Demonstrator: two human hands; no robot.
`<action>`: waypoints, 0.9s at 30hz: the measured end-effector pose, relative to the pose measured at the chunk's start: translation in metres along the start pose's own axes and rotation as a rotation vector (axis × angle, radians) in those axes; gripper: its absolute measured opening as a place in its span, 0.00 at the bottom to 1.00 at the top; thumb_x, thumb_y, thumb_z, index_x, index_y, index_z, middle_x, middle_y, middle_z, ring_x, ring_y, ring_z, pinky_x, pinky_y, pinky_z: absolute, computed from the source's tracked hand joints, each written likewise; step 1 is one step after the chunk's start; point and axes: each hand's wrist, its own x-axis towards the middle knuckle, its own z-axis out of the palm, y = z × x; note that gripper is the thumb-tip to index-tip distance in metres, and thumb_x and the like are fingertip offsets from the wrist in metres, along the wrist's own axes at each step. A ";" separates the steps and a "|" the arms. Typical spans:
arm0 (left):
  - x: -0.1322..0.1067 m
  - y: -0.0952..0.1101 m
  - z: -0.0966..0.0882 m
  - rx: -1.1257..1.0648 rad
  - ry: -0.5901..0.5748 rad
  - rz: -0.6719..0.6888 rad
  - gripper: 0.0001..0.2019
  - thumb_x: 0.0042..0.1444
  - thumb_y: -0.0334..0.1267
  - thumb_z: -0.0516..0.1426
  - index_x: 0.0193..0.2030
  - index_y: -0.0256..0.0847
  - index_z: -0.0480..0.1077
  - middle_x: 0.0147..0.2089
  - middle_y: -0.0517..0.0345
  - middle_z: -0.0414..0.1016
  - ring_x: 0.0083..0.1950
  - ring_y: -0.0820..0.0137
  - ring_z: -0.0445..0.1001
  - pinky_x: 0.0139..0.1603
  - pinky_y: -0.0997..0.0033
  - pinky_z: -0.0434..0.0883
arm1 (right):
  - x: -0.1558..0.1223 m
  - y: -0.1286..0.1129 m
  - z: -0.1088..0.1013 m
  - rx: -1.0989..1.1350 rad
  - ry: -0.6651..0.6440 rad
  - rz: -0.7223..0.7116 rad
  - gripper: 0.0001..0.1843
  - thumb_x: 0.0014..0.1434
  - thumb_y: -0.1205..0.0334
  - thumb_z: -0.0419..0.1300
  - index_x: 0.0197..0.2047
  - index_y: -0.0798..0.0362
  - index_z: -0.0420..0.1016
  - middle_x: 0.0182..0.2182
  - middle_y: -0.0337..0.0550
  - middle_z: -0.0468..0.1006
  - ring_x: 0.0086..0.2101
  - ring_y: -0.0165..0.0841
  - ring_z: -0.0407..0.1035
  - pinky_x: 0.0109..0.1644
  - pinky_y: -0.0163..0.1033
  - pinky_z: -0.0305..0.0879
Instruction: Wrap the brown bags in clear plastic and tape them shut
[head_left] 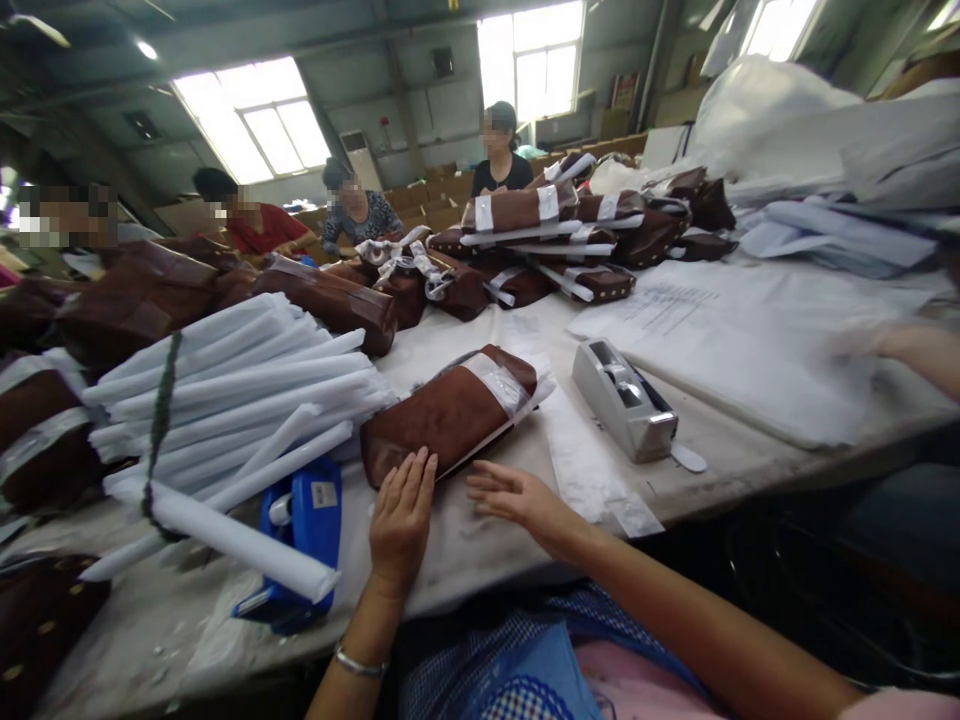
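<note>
A brown leather bag lies on the table in front of me, with a whitish wrap and clear tape around its right part. My left hand rests its outstretched fingers on the bag's near left end. Just to the right, my right hand hovers near the bag's lower edge, fingers extended and holding nothing. A grey tape dispenser stands right of the bag. On the left, a blue tape dispenser is partly covered by a white paper roll.
A bundle of white paper rolls tied with green cord lies left. Wrapped brown bags are heaped along the back. White sheets lie at right, where another person's arm reaches in. Several people sit across the table.
</note>
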 end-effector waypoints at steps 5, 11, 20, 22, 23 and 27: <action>0.010 0.000 -0.003 -0.028 0.027 0.005 0.33 0.66 0.23 0.53 0.75 0.42 0.50 0.68 0.54 0.67 0.67 0.61 0.67 0.69 0.59 0.62 | -0.032 -0.003 -0.042 -0.535 0.185 -0.211 0.21 0.59 0.52 0.65 0.53 0.49 0.80 0.51 0.49 0.79 0.51 0.45 0.74 0.63 0.56 0.65; 0.046 0.010 -0.026 -0.136 0.000 -0.064 0.30 0.66 0.28 0.56 0.73 0.43 0.56 0.66 0.55 0.69 0.65 0.62 0.70 0.66 0.61 0.66 | 0.006 0.012 -0.009 0.291 0.025 0.161 0.27 0.51 0.62 0.71 0.54 0.52 0.74 0.51 0.46 0.79 0.50 0.37 0.74 0.62 0.45 0.67; 0.036 0.017 -0.036 -0.129 -0.091 -0.028 0.32 0.65 0.28 0.53 0.75 0.40 0.51 0.68 0.53 0.66 0.68 0.59 0.66 0.67 0.57 0.64 | 0.044 0.004 0.027 0.741 -0.063 0.231 0.08 0.49 0.68 0.60 0.21 0.53 0.68 0.17 0.32 0.64 0.24 0.28 0.63 0.42 0.37 0.70; 0.031 0.018 -0.038 -0.119 -0.169 -0.008 0.35 0.63 0.28 0.53 0.76 0.37 0.47 0.72 0.50 0.60 0.71 0.56 0.61 0.71 0.52 0.59 | 0.041 0.001 0.027 0.724 -0.074 0.266 0.05 0.50 0.66 0.60 0.24 0.54 0.71 0.18 0.34 0.67 0.25 0.30 0.65 0.42 0.39 0.70; 0.029 0.018 -0.039 -0.117 -0.201 0.007 0.36 0.62 0.28 0.53 0.76 0.36 0.46 0.73 0.49 0.58 0.72 0.55 0.59 0.73 0.49 0.55 | 0.040 -0.001 0.026 0.714 -0.078 0.279 0.04 0.50 0.65 0.60 0.26 0.55 0.72 0.20 0.36 0.69 0.26 0.31 0.66 0.41 0.39 0.70; 0.026 0.012 -0.038 -0.029 -0.168 0.055 0.35 0.65 0.26 0.51 0.77 0.39 0.43 0.72 0.51 0.60 0.71 0.56 0.60 0.75 0.46 0.47 | 0.037 -0.006 0.029 0.707 -0.086 0.293 0.04 0.52 0.65 0.60 0.31 0.57 0.74 0.27 0.42 0.76 0.31 0.33 0.71 0.45 0.40 0.71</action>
